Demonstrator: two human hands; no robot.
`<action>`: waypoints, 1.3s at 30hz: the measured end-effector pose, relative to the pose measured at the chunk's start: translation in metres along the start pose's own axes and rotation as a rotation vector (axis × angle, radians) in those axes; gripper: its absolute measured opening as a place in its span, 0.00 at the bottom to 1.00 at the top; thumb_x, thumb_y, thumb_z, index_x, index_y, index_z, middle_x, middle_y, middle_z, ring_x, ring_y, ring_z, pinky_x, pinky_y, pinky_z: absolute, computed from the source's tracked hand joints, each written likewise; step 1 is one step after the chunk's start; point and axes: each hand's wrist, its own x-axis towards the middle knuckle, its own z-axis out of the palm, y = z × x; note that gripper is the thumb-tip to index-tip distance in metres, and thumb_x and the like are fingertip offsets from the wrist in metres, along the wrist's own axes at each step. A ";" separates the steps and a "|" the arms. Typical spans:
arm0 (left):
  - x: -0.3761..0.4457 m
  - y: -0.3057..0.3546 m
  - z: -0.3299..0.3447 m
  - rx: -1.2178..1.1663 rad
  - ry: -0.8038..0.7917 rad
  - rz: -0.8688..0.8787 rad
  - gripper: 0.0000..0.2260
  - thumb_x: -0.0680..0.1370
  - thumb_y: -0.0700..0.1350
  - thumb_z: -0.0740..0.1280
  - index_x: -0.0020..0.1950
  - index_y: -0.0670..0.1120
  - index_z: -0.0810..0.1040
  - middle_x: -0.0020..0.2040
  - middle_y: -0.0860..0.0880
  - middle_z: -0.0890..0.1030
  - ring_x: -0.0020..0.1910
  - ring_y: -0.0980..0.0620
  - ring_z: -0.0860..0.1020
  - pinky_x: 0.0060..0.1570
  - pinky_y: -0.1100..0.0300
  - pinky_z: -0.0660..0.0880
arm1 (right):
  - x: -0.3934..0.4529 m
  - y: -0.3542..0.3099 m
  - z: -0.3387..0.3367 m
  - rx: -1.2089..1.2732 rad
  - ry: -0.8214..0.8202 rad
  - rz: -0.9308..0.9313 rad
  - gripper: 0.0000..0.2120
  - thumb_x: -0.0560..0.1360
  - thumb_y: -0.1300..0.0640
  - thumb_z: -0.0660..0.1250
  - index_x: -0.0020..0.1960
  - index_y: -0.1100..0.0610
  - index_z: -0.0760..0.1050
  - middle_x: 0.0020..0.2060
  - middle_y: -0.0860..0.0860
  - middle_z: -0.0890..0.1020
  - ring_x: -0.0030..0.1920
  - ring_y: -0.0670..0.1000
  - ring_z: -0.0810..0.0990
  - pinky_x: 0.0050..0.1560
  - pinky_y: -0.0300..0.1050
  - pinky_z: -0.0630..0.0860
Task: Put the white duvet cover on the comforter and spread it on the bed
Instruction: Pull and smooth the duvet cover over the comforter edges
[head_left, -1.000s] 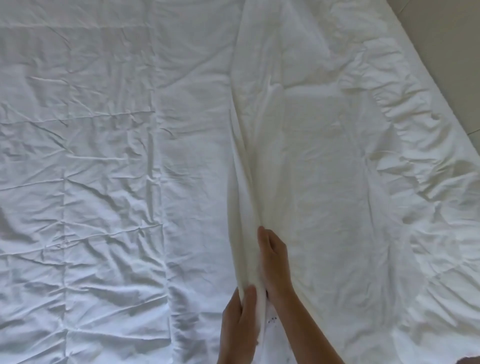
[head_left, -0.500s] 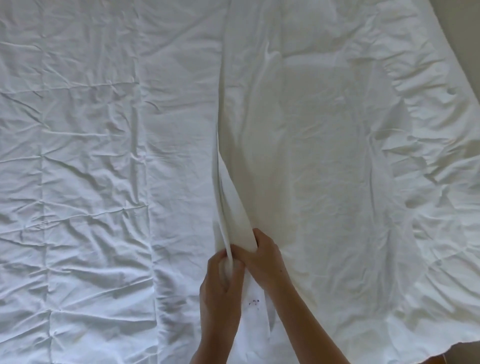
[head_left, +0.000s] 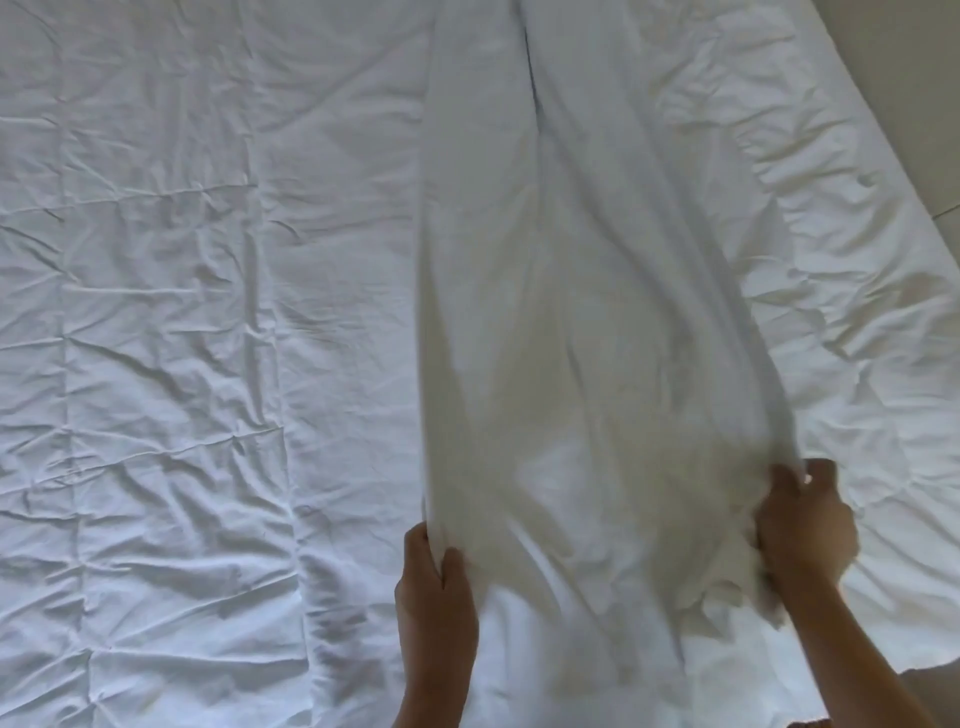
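Where the cloth lifts: between the two hands, near the middle of the view, a band of the white duvet cover (head_left: 571, 322) is raised off the bed and runs away to the far edge.
Left hand: the left hand (head_left: 434, 592) is at the near centre, its fingers (head_left: 451, 564) and thumb pinching the left edge of the raised band.
Right hand: the right hand (head_left: 805, 525) is at the near right, its fingers (head_left: 784, 480) clenched round a bunched fold of the duvet cover at the band's right edge; this part is blurred.
Hands apart: the two hands are well apart, with the band stretched between them.
Duvet cover: it is held up at its near end; its far end narrows toward the top of the view, with a dark crease down its far part.
Comforter: the comforter (head_left: 145, 364) lies flat to the left, wrinkled, with stitched squares showing; where it ends under the raised band I cannot tell.
Right side: more rumpled white cloth lies to the right of the band, reaching the bed's right edge.
Floor: pale floor (head_left: 904, 78) shows at the far right corner.
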 end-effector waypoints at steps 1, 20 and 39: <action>-0.002 0.002 -0.001 -0.014 0.001 -0.009 0.12 0.80 0.37 0.62 0.62 0.45 0.72 0.40 0.56 0.76 0.38 0.60 0.74 0.32 0.71 0.67 | 0.016 0.012 -0.007 -0.053 -0.015 0.048 0.12 0.80 0.56 0.57 0.60 0.60 0.69 0.49 0.70 0.79 0.51 0.69 0.77 0.49 0.56 0.70; -0.015 0.003 -0.016 0.111 -0.319 0.328 0.27 0.77 0.41 0.62 0.68 0.70 0.66 0.41 0.60 0.82 0.38 0.61 0.80 0.39 0.63 0.77 | -0.150 -0.189 0.062 -0.103 -0.398 -0.608 0.34 0.76 0.54 0.61 0.77 0.53 0.49 0.60 0.55 0.74 0.56 0.57 0.77 0.53 0.49 0.74; 0.056 -0.054 -0.298 -0.412 0.225 0.028 0.23 0.56 0.60 0.75 0.49 0.56 0.82 0.46 0.40 0.82 0.30 0.64 0.76 0.31 0.75 0.70 | -0.455 -0.373 0.109 0.280 -0.748 -0.829 0.32 0.74 0.64 0.60 0.76 0.50 0.61 0.61 0.61 0.78 0.56 0.64 0.78 0.55 0.51 0.74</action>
